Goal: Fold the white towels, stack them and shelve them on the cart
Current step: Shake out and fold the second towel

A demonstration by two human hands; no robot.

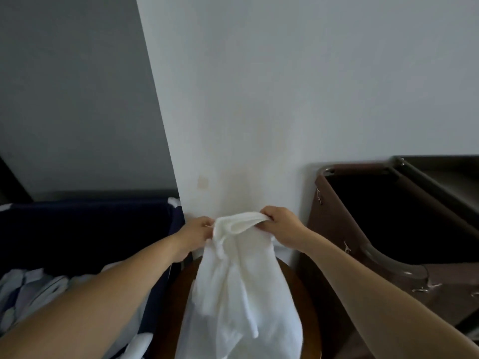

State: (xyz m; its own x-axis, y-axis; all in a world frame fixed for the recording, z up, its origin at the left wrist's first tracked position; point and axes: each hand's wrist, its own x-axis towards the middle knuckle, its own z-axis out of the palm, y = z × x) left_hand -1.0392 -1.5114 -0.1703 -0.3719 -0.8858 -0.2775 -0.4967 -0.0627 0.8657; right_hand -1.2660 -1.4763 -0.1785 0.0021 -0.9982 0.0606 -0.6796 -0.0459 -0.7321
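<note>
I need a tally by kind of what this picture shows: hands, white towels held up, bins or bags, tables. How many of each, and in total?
Hands: 2, left hand and right hand
White towel: 1
Dark blue bin: 1
Brown cart bag: 1
Round wooden table: 1
Total: 6

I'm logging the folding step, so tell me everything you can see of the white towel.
The white towel is plain, soft-looking cloth, unfolded and wrinkled. It hangs from its bunched top edge, which the left hand and right hand each grip. Loose folds trail down past the picture's bottom edge, over a round brown wooden top; whether it rests there is unclear.
</note>
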